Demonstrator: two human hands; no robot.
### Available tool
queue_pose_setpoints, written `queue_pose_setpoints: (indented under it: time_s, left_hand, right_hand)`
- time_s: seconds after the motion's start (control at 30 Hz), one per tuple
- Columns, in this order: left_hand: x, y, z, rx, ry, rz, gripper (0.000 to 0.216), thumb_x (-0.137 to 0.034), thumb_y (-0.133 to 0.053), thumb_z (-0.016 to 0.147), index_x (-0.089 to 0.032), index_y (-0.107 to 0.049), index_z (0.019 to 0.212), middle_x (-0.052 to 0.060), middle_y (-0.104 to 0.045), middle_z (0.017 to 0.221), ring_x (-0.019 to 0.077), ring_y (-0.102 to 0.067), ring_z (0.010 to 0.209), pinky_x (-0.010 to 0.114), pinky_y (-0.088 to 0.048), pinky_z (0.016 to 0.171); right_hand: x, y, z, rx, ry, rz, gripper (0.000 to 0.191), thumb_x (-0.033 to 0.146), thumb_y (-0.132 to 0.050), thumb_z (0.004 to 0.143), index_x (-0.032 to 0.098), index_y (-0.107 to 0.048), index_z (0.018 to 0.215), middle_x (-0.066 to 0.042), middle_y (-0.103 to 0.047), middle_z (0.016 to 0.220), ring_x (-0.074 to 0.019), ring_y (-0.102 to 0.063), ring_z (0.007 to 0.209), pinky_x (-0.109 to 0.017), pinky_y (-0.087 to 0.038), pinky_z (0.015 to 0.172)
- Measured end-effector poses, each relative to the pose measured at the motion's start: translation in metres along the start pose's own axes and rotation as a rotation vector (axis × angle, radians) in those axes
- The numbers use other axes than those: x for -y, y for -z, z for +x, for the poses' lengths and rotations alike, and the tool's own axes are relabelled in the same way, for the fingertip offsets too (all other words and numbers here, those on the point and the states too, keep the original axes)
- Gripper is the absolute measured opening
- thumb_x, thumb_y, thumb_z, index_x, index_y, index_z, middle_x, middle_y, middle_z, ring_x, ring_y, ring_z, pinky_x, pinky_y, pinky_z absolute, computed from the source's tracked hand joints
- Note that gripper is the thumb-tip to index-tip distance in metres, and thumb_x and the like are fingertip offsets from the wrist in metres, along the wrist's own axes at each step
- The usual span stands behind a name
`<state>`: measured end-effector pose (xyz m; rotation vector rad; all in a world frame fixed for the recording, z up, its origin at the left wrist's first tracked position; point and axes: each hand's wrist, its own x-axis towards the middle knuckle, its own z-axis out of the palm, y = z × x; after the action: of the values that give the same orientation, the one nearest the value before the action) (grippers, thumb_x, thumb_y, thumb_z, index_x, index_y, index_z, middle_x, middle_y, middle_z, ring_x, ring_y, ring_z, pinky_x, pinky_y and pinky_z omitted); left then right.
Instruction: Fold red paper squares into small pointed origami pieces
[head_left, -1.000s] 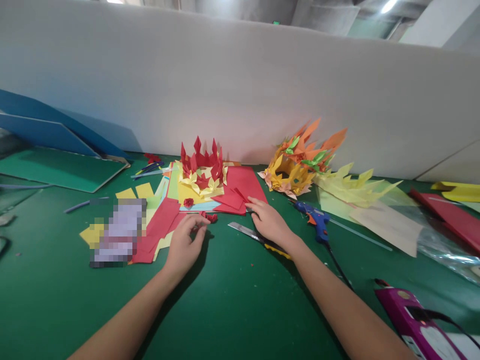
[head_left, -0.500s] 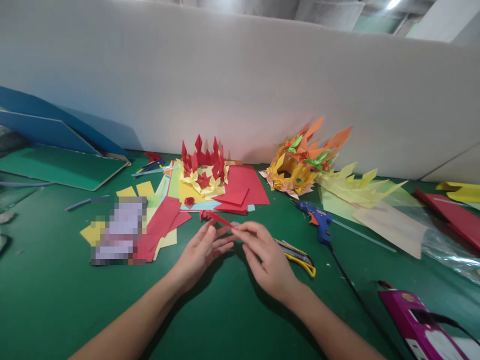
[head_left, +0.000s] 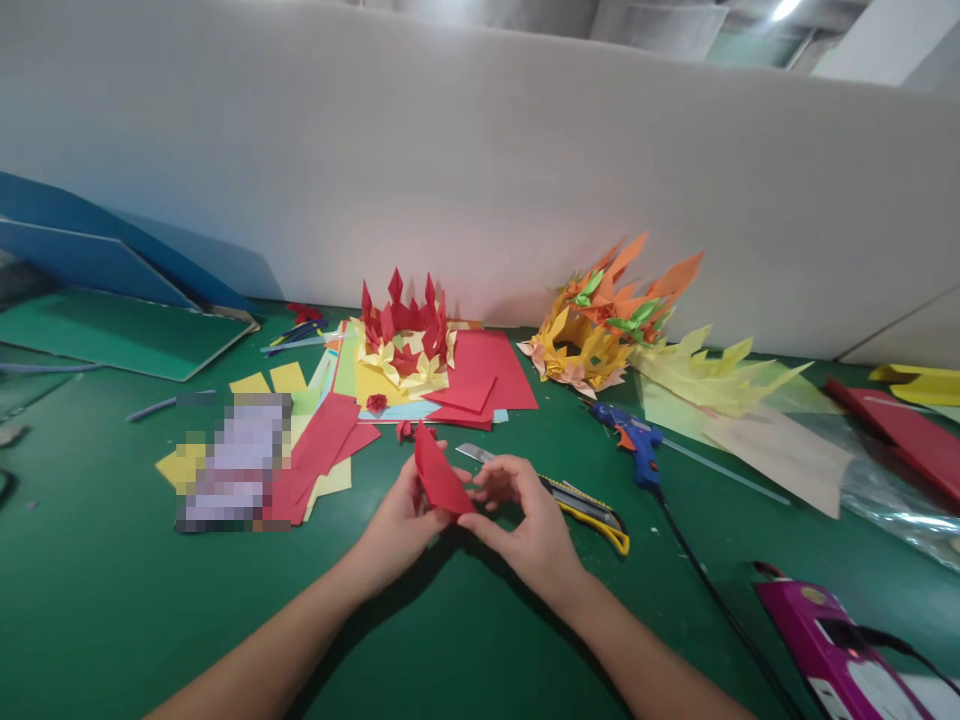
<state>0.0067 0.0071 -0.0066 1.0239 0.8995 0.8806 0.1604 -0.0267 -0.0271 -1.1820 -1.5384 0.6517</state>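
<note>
A small folded piece of red paper (head_left: 441,478) is held up between my hands above the green table. My left hand (head_left: 405,510) grips its left side and lower edge with thumb and fingers. At the lower right corner, my right hand (head_left: 525,520) pinches the paper between thumb and fingers. A yellow-handled utility knife (head_left: 589,514) lies beside my right hand, its blade extended towards the paper. Small red paper flowers (head_left: 406,430) rest just beyond my left hand. Farther back stands a red and yellow paper crown (head_left: 405,335) on coloured sheets.
Red paper strips (head_left: 322,450) and a blurred-out phone-like object (head_left: 240,460) lie left. On the right are an orange paper crown (head_left: 577,350), a blue glue gun (head_left: 634,440) with its cord, and a purple power strip (head_left: 825,640). A white partition (head_left: 480,180) closes off the back.
The red paper has turned from edge-on to showing its broad face and come lower, nearer me. My left fingers have closed around it, and my right hand has shifted down to its lower corner.
</note>
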Motion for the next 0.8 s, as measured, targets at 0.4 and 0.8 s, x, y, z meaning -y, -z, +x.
queue_pose_setpoints:
  time_s: [0.4, 0.8]
  left_hand:
    - [-0.006, 0.003, -0.003, -0.126, 0.163, -0.129, 0.070, -0.006, -0.051, 0.048, -0.020, -0.051, 0.117, -0.007, -0.060, 0.061, 0.0092, -0.050, 0.050, 0.021, -0.041, 0.053]
    - [-0.014, 0.012, 0.000, -0.105, 0.112, -0.082, 0.064, -0.019, -0.072, 0.062, -0.021, -0.047, 0.121, 0.001, -0.071, 0.082, 0.0152, -0.065, 0.068, 0.025, -0.051, 0.066]
  right_hand:
    - [-0.006, 0.000, 0.002, -0.107, -0.085, 0.137, 0.031, 0.019, -0.049, 0.081, 0.023, -0.041, 0.111, 0.004, -0.051, 0.070, -0.0106, -0.053, 0.055, -0.020, -0.044, 0.049]
    - [-0.006, 0.012, 0.003, 0.141, 0.076, -0.169, 0.031, 0.010, -0.045, 0.081, 0.021, -0.072, 0.092, -0.003, -0.062, 0.070, -0.0157, -0.055, 0.065, -0.027, -0.047, 0.062]
